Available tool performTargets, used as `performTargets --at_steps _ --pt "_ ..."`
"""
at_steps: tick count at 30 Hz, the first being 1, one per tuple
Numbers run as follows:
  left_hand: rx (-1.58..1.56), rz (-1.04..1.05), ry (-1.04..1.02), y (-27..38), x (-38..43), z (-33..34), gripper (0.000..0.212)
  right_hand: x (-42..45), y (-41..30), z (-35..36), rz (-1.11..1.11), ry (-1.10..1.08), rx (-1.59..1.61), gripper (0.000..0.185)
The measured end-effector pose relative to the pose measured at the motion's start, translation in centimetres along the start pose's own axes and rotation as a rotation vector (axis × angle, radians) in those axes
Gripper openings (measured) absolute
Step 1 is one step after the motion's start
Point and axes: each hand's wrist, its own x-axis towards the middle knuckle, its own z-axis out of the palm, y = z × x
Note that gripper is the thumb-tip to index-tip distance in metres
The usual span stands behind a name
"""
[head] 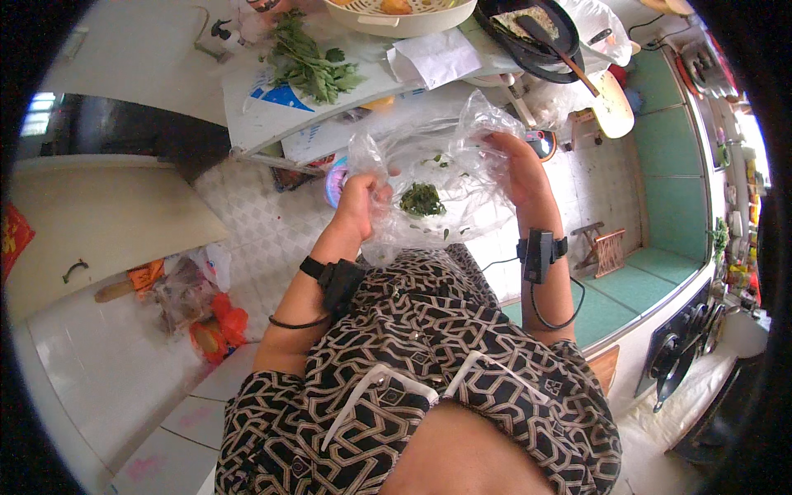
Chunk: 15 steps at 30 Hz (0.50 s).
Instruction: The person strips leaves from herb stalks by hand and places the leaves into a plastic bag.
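Note:
Between my hands a clear plastic bag (476,185) is spread wide in front of my body. A clump of chopped dark green leaves (422,200) lies in it, with a few loose leaf bits around the clump. My left hand (365,201) grips the bag's left side, its fingers partly behind the crumpled film. My right hand (518,164) holds the bag's upper right part; its fingertips are hidden by the plastic. Each wrist wears a black strapped device. Leafy green stems (312,65) lie on the table beyond the bag.
Past the bag is the table (247,124) with a white colander (402,21), a paper sheet (436,59) and a black frying pan (532,28) holding a flatbread and a spatula. A purple-blue basin (336,179) is beneath. A wooden folding stool (609,252) stands at right; plastic bags (185,297) lie at left.

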Motion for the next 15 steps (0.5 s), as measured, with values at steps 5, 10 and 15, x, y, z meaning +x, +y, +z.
performTargets --at_steps 5,10,15 --pt "-0.100 -0.037 0.065 0.3 -0.7 0.8 0.048 -0.1 0.0 0.0 -0.024 -0.002 0.021 0.024" --pt "0.134 -0.049 -0.191 -0.6 -0.7 -1.8 0.067 -0.1 -0.2 0.4 -0.017 0.076 0.023 0.023" --pt "-0.084 -0.003 -0.587 -0.2 -2.2 -1.5 0.067 0.7 -0.1 0.3 -0.053 0.063 -0.020 0.026"
